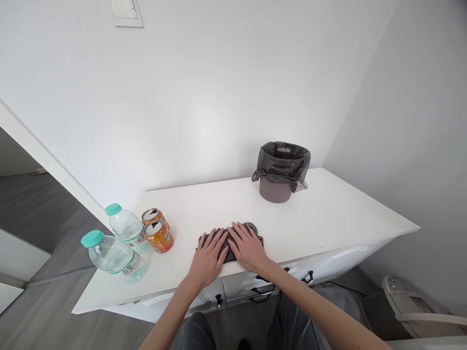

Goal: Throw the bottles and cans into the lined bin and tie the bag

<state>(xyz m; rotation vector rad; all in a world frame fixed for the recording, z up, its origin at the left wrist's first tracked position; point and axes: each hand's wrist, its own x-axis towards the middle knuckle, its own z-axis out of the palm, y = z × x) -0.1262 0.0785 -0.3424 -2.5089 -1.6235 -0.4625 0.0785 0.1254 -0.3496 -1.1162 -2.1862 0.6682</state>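
A dark grey folded cloth (pixel 251 228) lies on the white tabletop (pixel 328 218) near its front edge. My left hand (pixel 208 255) rests flat on the cloth's left part, fingers stretched out. My right hand (pixel 248 247) lies flat on its right part, fingers spread and pointing away from me. Both hands press on the cloth side by side, thumbs almost touching. Most of the cloth is hidden under them.
Two clear water bottles with teal caps (pixel 117 257) (pixel 127 225) and two orange drink cans (pixel 159 236) (pixel 152 216) stand at the left. A small bin lined with a dark bag (pixel 280 172) stands at the back. Drawers with black handles (pixel 262 290) sit below the table edge.
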